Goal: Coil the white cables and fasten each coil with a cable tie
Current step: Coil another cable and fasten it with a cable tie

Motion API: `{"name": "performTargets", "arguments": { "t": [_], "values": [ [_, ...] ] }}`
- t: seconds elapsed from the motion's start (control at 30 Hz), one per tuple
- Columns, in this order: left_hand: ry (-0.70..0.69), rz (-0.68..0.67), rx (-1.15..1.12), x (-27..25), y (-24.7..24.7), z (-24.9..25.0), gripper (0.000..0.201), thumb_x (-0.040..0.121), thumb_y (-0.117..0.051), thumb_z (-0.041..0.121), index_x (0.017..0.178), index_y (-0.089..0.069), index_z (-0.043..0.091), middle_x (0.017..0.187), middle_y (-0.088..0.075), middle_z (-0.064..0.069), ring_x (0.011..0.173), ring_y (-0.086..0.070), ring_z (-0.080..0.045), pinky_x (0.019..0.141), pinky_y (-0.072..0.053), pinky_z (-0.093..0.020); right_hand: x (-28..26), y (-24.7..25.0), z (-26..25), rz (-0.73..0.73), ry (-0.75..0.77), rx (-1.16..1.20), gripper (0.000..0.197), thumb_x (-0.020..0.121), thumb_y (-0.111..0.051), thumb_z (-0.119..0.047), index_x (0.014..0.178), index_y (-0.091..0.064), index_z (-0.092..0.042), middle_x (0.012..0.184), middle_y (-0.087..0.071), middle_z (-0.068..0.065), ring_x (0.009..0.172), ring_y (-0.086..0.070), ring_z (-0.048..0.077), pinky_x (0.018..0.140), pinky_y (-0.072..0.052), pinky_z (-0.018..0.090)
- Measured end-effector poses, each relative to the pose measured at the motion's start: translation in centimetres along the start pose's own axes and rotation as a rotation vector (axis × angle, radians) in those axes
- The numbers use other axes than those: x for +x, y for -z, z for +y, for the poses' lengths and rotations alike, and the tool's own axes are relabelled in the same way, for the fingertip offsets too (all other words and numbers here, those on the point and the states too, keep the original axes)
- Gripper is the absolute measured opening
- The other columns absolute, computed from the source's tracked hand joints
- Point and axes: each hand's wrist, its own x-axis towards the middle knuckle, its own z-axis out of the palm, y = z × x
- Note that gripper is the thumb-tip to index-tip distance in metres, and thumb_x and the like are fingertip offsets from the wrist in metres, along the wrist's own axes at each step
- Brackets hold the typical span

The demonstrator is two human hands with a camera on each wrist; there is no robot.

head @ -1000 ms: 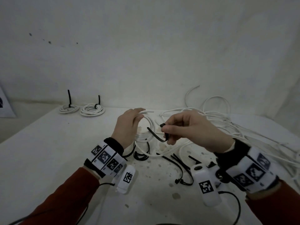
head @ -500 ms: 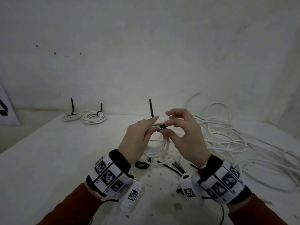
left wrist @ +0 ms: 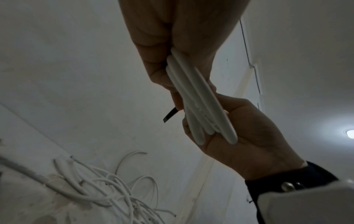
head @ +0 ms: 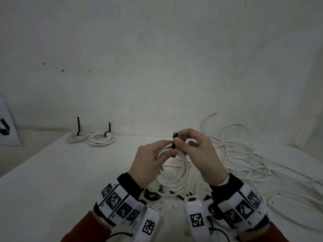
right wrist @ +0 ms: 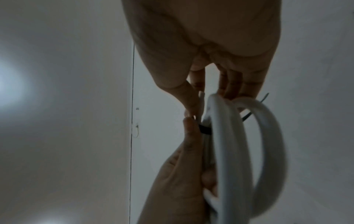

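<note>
White table [head: 73, 172] against a pale wall [head: 157, 49], dimly lit. Far left, leaning at the wall, a printed sign [head: 7, 126]. Further right, at the table's back edge, two finished coils [head: 90, 137] lying flat side by side, each cinched with a black tie whose tail stands upright. Centre, raised above the table: left hand [head: 148, 163], fingers curled round the left side of the white cable coil [head: 174, 173], bunching its loops together. Black cable tie [head: 174, 142] wrapped over the top of that coil, its head showing just above the fingertips. Right hand [head: 201, 158] close against the left, thumb and forefinger pinching the tie at the coil's top, other fingers bent behind the loops. Seen from the left wrist, a short black tail end [left wrist: 169, 116] poking out beside the bundled strands. Below the hands, spare black ties [head: 153, 195] scattered on the table. Right side: loose tangle of white cable [head: 244, 154] spread across the table to its edge.
</note>
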Motion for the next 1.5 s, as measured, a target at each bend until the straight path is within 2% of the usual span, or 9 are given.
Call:
{"name": "performTargets", "arguments": {
  "t": [0.1, 0.2, 0.33, 0.47, 0.67, 0.8, 0.97, 1.13, 1.5],
  "values": [
    [0.065, 0.009, -0.104, 0.8, -0.6, -0.3, 0.011, 0.087, -0.061, 0.027, 0.089, -0.071, 0.025, 0.070, -0.069, 0.009, 0.050, -0.050, -0.006, 0.050, -0.041, -0.018, 0.5, 0.3, -0.5, -0.012, -0.055, 0.110, 0.010, 0.082, -0.072, -0.013, 0.082, -0.067, -0.004, 0.070, -0.066, 0.002, 0.057, -0.062, 0.018, 0.057, -0.050, 0.025],
    [0.131, 0.031, -0.251, 1.4, -1.1, -0.2, 0.023, 0.079, -0.063, 0.034, 0.095, -0.074, 0.021, 0.069, -0.069, 0.001, 0.048, -0.045, -0.007, 0.047, -0.040, -0.021, 0.7, 1.1, -0.5, 0.025, -0.078, 0.180, 0.021, 0.082, -0.071, -0.021, 0.082, -0.068, 0.000, 0.074, -0.068, 0.009, 0.063, -0.064, 0.020, 0.061, -0.052, 0.026],
    [0.152, 0.050, -0.286, 1.8, -1.1, 0.0, 0.026, 0.074, -0.066, 0.033, 0.095, -0.074, 0.022, 0.054, -0.057, 0.013, 0.046, -0.042, -0.006, 0.044, -0.041, -0.020, 1.3, 2.3, 0.1, 0.259, -0.187, 0.295, 0.025, 0.084, -0.071, -0.017, 0.097, -0.059, 0.002, 0.090, -0.060, 0.014, 0.063, -0.060, 0.019, 0.056, -0.054, 0.027],
    [0.125, -0.002, -0.278, 1.4, -0.8, 0.1, 0.026, 0.074, -0.065, 0.030, 0.097, -0.073, 0.021, 0.051, -0.057, 0.017, 0.044, -0.041, -0.006, 0.043, -0.041, -0.019, 1.3, 2.2, 0.4, 0.160, -0.300, 0.398, 0.031, 0.084, -0.069, -0.007, 0.109, -0.057, 0.007, 0.101, -0.068, 0.026, 0.065, -0.068, 0.022, 0.057, -0.055, 0.024],
    [0.130, 0.016, -0.280, 1.4, -0.3, 0.0, 0.016, 0.077, -0.068, 0.021, 0.092, -0.073, 0.023, 0.055, -0.061, 0.014, 0.045, -0.044, -0.006, 0.043, -0.041, -0.018, 0.9, 1.7, 0.2, 0.201, -0.061, 0.255, 0.007, 0.079, -0.070, 0.006, 0.082, -0.069, 0.000, 0.087, -0.073, 0.017, 0.071, -0.072, 0.027, 0.062, -0.057, 0.025],
    [0.125, 0.023, -0.278, 1.5, -0.1, 0.1, 0.021, 0.071, -0.069, 0.031, 0.090, -0.074, 0.024, 0.056, -0.062, 0.009, 0.042, -0.044, -0.010, 0.043, -0.043, -0.021, 0.5, 1.7, -0.8, 0.114, 0.107, 0.102, 0.017, 0.082, -0.066, 0.007, 0.091, -0.073, -0.006, 0.097, -0.072, 0.000, 0.071, -0.071, 0.018, 0.065, -0.054, 0.019],
    [0.106, 0.030, -0.277, 1.3, -0.3, 0.7, 0.017, 0.069, -0.071, 0.029, 0.086, -0.073, 0.025, 0.059, -0.065, 0.009, 0.039, -0.046, -0.009, 0.042, -0.042, -0.020, 0.5, 2.1, -1.0, 0.250, 0.166, 0.048, 0.016, 0.074, -0.076, 0.005, 0.083, -0.068, -0.006, 0.075, -0.071, 0.011, 0.061, -0.071, 0.024, 0.059, -0.057, 0.027],
    [0.096, 0.038, -0.278, 1.3, -0.3, 0.8, 0.015, 0.067, -0.072, 0.028, 0.081, -0.072, 0.025, 0.058, -0.065, 0.007, 0.038, -0.047, -0.008, 0.041, -0.042, -0.018, 0.7, 2.5, -0.6, 0.202, 0.161, -0.119, 0.017, 0.073, -0.074, 0.008, 0.069, -0.073, -0.009, 0.069, -0.073, 0.004, 0.062, -0.071, 0.023, 0.065, -0.060, 0.038],
    [0.094, 0.000, -0.252, 1.2, -0.4, 0.7, 0.017, 0.065, -0.073, 0.030, 0.081, -0.072, 0.024, 0.062, -0.068, 0.005, 0.039, -0.050, -0.005, 0.042, -0.043, -0.019, 0.6, 3.0, -1.0, 0.141, 0.256, -0.176, 0.020, 0.070, -0.078, 0.007, 0.068, -0.074, -0.013, 0.069, -0.073, 0.002, 0.066, -0.071, 0.019, 0.065, -0.058, 0.029]
  ]
}}
